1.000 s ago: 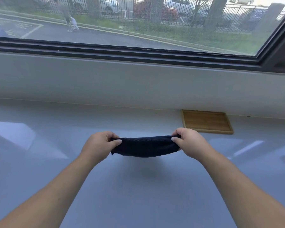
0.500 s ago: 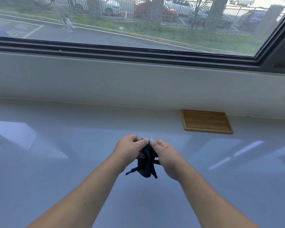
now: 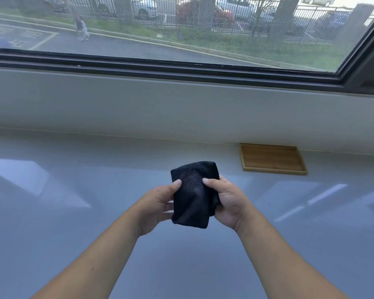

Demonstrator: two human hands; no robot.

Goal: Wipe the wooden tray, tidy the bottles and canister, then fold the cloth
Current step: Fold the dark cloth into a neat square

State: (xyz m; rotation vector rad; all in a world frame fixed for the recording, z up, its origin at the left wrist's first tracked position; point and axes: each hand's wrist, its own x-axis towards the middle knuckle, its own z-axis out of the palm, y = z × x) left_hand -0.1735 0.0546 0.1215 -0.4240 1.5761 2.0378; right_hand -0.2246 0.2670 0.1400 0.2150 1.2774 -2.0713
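A dark cloth (image 3: pixel 192 193), folded into a small thick rectangle, is held above the white counter between both hands. My left hand (image 3: pixel 158 206) grips its left edge with the thumb on top. My right hand (image 3: pixel 227 201) grips its right edge, thumb pressed on the front face. The wooden tray (image 3: pixel 272 159) lies flat with nothing on it at the back right, against the wall below the window. No bottles or canister are in view.
The glossy white counter (image 3: pixel 73 212) stretches wide to both sides and toward me. A pale wall (image 3: pixel 160 108) and a dark window frame (image 3: pixel 160 65) rise behind it.
The cloth was stretched wide between my hands, then the hands came together and bunched it. Now it is a compact folded rectangle held upright between both hands.
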